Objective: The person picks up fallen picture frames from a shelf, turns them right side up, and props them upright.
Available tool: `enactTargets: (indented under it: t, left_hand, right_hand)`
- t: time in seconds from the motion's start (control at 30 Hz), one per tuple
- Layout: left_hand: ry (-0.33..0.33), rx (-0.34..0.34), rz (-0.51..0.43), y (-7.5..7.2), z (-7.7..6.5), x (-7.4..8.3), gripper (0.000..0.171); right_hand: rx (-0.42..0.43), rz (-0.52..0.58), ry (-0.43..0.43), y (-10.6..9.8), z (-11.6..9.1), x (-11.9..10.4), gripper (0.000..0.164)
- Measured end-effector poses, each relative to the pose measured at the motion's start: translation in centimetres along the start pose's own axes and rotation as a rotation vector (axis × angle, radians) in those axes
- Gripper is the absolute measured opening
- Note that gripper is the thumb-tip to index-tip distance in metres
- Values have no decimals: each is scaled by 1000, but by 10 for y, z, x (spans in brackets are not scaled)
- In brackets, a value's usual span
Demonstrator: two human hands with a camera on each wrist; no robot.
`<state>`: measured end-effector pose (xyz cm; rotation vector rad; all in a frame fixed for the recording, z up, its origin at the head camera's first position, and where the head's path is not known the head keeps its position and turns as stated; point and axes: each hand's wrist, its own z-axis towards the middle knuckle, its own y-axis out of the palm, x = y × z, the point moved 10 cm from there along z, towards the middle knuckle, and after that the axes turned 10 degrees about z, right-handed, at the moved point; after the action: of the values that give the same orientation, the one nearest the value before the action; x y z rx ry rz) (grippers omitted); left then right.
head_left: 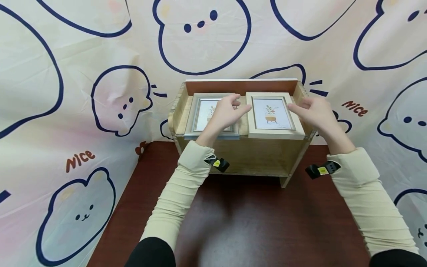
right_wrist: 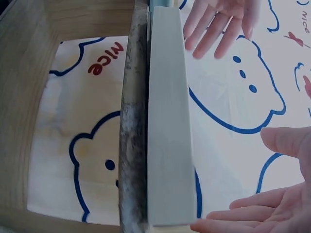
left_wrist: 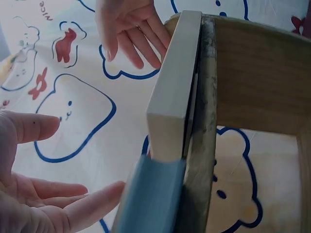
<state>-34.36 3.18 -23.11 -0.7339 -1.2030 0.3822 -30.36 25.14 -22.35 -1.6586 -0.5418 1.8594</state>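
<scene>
Two picture frames lie side by side on top of a small wooden shelf unit (head_left: 247,157). The left one, a silver-grey frame (head_left: 195,118), is partly covered by my left hand (head_left: 227,113), whose fingers are spread loosely over it. To the right is a cream frame (head_left: 276,133) around a print of a potted plant. My right hand (head_left: 315,113) hovers at its right side, thumb apart from the fingers. In the right wrist view, a fingertip is right at the corner of the cream frame (right_wrist: 170,121). Neither hand holds anything.
The shelf unit has raised sides and a brown back panel (head_left: 240,87) behind the frames. It stands on a dark red-brown table (head_left: 253,222). A cloth backdrop (head_left: 207,48) with blue-outlined cartoon bears hangs close behind and at both sides.
</scene>
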Motion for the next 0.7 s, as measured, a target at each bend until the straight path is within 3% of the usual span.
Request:
enactTargets:
  t: [0.1,0.17,0.33,0.5,0.6,0.7]
  left_hand:
    - [-52,-27,-37,8,6,-3,64]
    - [-82,-44,-45,12,9,-4,66]
    - [-102,-85,9,23,14,0,62]
    - [-93,-112,25,33,18,3,57]
    - [-106,-139,42,39,19,1,68]
    - [-109,-150,74,43,21,-1,67]
  right_hand:
    - [-12,13,4,5,5,0,48]
    - [-65,49,49,11,8,2,51]
    - [-202,157,159,28,13,9,86]
    - [-221,240,206,37,14,16,84]
    - [-215,271,228,41,14,21,86]
    - [-190,273,242,41,15,25,88]
